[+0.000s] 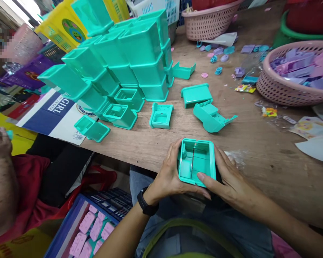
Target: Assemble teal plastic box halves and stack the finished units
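Note:
Between my two hands, near the table's front edge, is a teal plastic box (pixel 204 161) with its hollow inside facing me. A seam runs down it between two parts. My left hand (pixel 168 175), with a black band on its wrist, wraps round the left side. My right hand (pixel 224 175) grips the right side, its thumb over the near rim. Beyond them lie a teal panel with a recess (pixel 162 116), a smooth teal shell (pixel 197 95) and a teal piece with a curved side (pixel 212 116). Behind these, teal boxes (pixel 141 39) stand stacked in several layers.
Small teal boxes (pixel 121 116) stand before the stack. At right, a pink basket (pixel 266 84) holds purple and pink parts; small loose parts (pixel 218 70) lie beyond. A blue crate (pixel 78 204) with pink pieces stands below the table. Another person's arm (pixel 1 179) is at left.

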Motion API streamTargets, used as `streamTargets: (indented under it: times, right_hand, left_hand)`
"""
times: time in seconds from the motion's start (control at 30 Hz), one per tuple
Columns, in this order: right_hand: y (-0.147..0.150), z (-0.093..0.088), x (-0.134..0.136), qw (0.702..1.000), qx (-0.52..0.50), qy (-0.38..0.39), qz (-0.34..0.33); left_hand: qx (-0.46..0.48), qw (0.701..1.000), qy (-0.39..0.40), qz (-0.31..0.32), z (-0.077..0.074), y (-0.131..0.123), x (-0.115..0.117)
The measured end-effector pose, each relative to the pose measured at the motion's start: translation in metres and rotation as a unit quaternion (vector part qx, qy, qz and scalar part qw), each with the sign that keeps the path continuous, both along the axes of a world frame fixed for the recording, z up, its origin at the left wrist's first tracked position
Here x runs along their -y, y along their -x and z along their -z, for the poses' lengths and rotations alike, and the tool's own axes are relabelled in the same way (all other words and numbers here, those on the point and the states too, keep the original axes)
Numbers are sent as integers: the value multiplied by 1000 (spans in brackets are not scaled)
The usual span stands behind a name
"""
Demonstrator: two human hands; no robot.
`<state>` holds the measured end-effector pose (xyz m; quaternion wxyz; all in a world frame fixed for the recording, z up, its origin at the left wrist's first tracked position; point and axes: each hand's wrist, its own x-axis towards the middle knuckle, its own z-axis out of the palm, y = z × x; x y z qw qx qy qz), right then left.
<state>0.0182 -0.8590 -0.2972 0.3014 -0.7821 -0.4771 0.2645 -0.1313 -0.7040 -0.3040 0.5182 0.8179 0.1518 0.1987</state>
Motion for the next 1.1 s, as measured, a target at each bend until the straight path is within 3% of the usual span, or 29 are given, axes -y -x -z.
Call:
streamTargets:
  times: [0.3,0.5,0.67,0.9,1.1]
  right_hand:
    - [-4,8,3,997,55,-33,-34]
    - [1,13,3,998,52,-43,-10]
    - [10,11,-2,998,50,-45,-2]
    - [21,26,3,995,66,-67,18]
    - [25,27,1,993,90,-71,36]
  left_hand:
    - [-5,1000,-19,6,-4,-3,-3]
    - [-6,1000,-20,14,-9,-7,-5]
    - [9,999,-27,44,3,-4,-5]
    - [-5,996,-89,17,21,-6,1]
    - [26,993,-111,33,28,-4,0]
